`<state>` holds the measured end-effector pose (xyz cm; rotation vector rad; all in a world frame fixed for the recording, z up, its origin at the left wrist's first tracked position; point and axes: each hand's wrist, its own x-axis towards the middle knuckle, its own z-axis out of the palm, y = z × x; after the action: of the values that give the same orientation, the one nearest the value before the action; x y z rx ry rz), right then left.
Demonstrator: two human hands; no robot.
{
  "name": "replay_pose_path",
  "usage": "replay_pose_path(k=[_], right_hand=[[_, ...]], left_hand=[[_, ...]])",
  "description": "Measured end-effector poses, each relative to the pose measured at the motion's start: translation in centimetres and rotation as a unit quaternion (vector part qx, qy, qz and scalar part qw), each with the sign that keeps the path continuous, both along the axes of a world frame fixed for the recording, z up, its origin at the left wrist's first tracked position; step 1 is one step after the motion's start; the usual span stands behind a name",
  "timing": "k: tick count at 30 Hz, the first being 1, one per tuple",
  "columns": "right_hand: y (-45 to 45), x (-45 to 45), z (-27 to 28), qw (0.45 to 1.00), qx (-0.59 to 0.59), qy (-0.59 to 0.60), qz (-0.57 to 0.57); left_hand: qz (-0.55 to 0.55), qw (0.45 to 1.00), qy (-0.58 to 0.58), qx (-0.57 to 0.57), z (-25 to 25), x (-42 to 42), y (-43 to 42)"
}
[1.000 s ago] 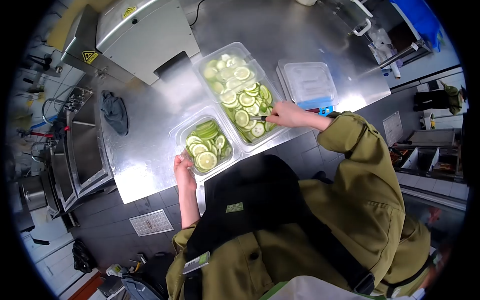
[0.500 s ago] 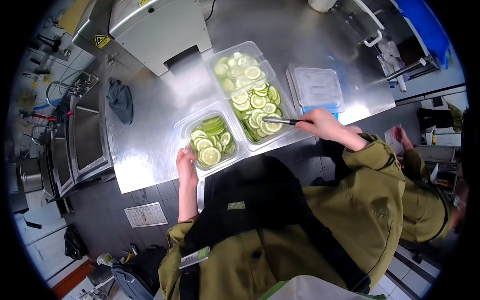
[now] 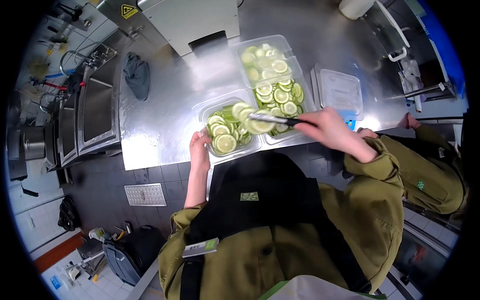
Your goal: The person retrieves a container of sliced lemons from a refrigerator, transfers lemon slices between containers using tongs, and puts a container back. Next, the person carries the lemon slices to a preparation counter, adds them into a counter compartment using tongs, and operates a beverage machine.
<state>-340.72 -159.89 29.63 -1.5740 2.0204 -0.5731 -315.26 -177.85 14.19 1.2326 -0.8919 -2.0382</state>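
My right hand is closed around black-handled tongs, which carry a bunch of green-rimmed citrus slices, slightly blurred. The bunch hangs over the adjoining edges of two clear plastic containers. My left hand grips the near left side of the smaller container, its thumb at the rim. Inside lie citrus slices and green strips. The longer container beside it holds many more slices. A clear lid lies across its far part.
A clear lidded box stands to the right on the steel table. A grey cloth lies at left, near the sinks. A steel machine stands at the back. Another person is close on my right.
My right hand has lifted the tongs with slices out of the longer container and moved them left toward the smaller one. My left hand keeps its hold. The camera view has shifted.
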Motion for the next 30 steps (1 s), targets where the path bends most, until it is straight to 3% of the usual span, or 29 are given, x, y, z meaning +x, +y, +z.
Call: replay_pose_path(k=[3,6,11,15,24,26,30], right_hand=[[-2.4,2.7,-4.3,0.984,-0.036,0.134,0.111],[-2.6,3.3,-5.5,0.969,-0.017,0.211,0.131],[-0.7,1.8,-1.1,0.985,-0.079,0.152,0.031],[2.4,-1.4,-1.1,0.966,0.055,0.251,-0.025],[1.1,0.9,-5.2,0.967,0.104,0.232,0.013],[0.3,0.6,-4.8,0.970,0.058,0.236,0.010],[-0.6,0.7,-2.2,0.967,0.111,0.225,0.050]], left_hand=[[-0.009,1.000,0.004,0.003,-0.8,0.3,-0.3],[-0.003,1.000,0.006,0.007,-0.5,0.2,-0.3],[0.003,1.000,0.007,0.015,-0.3,0.0,-0.1],[0.005,1.000,0.001,0.024,0.2,-0.2,0.0],[-0.015,1.000,-0.007,0.020,-0.5,0.2,-0.4],[-0.012,1.000,-0.006,0.015,-0.2,0.0,-0.2],[0.007,1.000,-0.006,0.022,-0.4,0.1,-0.5]])
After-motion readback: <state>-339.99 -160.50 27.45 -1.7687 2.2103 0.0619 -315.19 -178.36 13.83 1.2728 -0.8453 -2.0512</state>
